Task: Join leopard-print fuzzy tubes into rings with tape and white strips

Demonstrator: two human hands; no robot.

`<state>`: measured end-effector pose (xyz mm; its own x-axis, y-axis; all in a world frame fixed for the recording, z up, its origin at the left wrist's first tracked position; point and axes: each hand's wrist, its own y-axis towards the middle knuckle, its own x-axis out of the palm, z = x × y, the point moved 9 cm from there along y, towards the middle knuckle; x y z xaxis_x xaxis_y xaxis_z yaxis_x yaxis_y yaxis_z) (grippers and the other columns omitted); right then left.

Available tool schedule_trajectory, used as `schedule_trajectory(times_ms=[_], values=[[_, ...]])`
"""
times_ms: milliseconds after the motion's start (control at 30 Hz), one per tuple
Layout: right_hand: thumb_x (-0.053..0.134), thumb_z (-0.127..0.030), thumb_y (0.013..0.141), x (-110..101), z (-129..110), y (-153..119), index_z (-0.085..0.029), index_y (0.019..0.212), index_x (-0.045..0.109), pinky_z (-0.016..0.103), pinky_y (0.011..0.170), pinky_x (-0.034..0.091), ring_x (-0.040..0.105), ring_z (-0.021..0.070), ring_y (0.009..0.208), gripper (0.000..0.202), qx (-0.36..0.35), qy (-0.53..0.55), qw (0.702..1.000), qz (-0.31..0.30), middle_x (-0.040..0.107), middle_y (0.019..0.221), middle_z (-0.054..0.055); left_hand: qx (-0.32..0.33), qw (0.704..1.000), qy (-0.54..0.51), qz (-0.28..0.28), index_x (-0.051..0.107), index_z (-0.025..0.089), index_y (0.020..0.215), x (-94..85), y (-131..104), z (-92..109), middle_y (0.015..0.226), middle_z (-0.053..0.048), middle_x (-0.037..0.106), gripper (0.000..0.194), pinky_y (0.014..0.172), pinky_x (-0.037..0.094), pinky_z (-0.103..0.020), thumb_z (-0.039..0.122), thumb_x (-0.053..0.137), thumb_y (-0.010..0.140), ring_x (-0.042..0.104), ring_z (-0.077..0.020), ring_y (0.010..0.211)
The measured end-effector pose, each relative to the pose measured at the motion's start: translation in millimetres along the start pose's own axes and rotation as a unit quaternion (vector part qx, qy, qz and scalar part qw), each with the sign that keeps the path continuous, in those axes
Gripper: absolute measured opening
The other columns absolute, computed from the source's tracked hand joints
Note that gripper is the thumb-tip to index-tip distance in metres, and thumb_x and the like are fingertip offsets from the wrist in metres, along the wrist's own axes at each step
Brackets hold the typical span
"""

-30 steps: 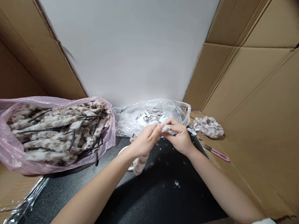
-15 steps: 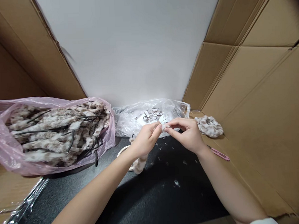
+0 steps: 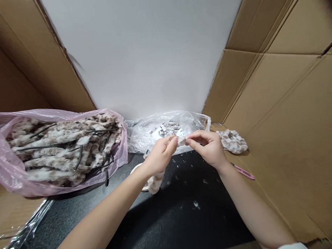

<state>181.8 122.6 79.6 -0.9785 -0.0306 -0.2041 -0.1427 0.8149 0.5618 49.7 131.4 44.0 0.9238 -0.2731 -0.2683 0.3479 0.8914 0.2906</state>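
Observation:
Both hands pinch a small white fluffy end of furry fabric (image 3: 182, 140) between thumbs and fingertips, above the front of a clear plastic bag. My left hand (image 3: 162, 153) is closed on its left side, and my right hand (image 3: 209, 146) grips its right side. Below my left wrist hangs or lies a brown-and-white furry tube (image 3: 155, 183); my forearm hides whether it joins the pinched end. Partly under that tube is a pale ring (image 3: 135, 169), perhaps a tape roll. A bunched furry scrunchie (image 3: 233, 141) lies right of my right hand.
To the left, a pink plastic bag (image 3: 9, 173) holds several furry tubes with black cords (image 3: 80, 156). The clear bag (image 3: 139, 140) holds paper and fabric scraps. A pink-handled tool (image 3: 244, 171) lies by my right forearm. Fluff dots the black mat (image 3: 185, 218); cardboard walls (image 3: 291, 116) stand around.
My right fingertips have shifted slightly right, away from the left ones, so more of the pinched furry end shows between them. The rest looks the same.

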Motion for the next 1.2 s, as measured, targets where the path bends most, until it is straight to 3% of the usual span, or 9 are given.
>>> schedule_trajectory(times_ms=[233, 800, 1067, 1200], values=[[0.081, -0.034, 0.069, 2.6, 3.9, 0.4, -0.020, 0.077, 0.074, 0.033, 0.071, 0.062, 0.072, 0.0202, 0.073, 0.018, 0.024, 0.016, 1.000, -0.004, 0.076, 0.079, 0.005, 0.001, 1.000, 0.007, -0.003, 0.036, 0.020, 0.066, 0.8, -0.5, 0.3, 0.058, 0.006, 0.032, 0.035, 0.053, 0.026, -0.024, 0.040, 0.036, 0.095, 0.028, -0.0102, 0.053], [0.084, -0.035, 0.064, 20.4, 18.6, -4.4, -0.019, 0.073, 0.074, 0.033, 0.067, 0.059, 0.069, 0.0201, 0.070, 0.021, 0.071, 0.057, 0.996, -0.024, 0.074, 0.075, 0.005, 0.004, 0.998, 0.047, -0.036, 0.036, 0.020, 0.069, 7.5, -2.1, 2.0, 0.060, 0.005, 0.033, 0.037, 0.054, 0.027, -0.025, 0.042, 0.030, 0.097, 0.031, -0.0112, 0.055], [0.072, -0.019, 0.073, 27.6, 8.3, -5.0, -0.017, 0.071, 0.069, 0.030, 0.065, 0.051, 0.062, 0.0171, 0.069, 0.004, 0.013, 0.001, 0.997, -0.071, 0.065, 0.072, 0.003, 0.003, 0.992, 0.075, -0.097, 0.044, 0.018, 0.071, 14.0, -5.6, 9.6, 0.067, 0.003, 0.041, 0.040, 0.059, 0.030, -0.025, 0.046, 0.032, 0.097, 0.038, -0.0119, 0.062], [0.070, -0.016, 0.074, 30.4, 3.5, -6.4, -0.017, 0.070, 0.068, 0.030, 0.066, 0.049, 0.060, 0.0165, 0.069, 0.006, -0.003, -0.011, 0.995, -0.095, 0.064, 0.071, 0.003, -0.015, 0.988, 0.074, -0.135, 0.049, 0.017, 0.074, 19.3, -7.7, 9.9, 0.069, 0.003, 0.043, 0.040, 0.061, 0.031, -0.024, 0.049, 0.037, 0.096, 0.040, -0.0121, 0.065]])
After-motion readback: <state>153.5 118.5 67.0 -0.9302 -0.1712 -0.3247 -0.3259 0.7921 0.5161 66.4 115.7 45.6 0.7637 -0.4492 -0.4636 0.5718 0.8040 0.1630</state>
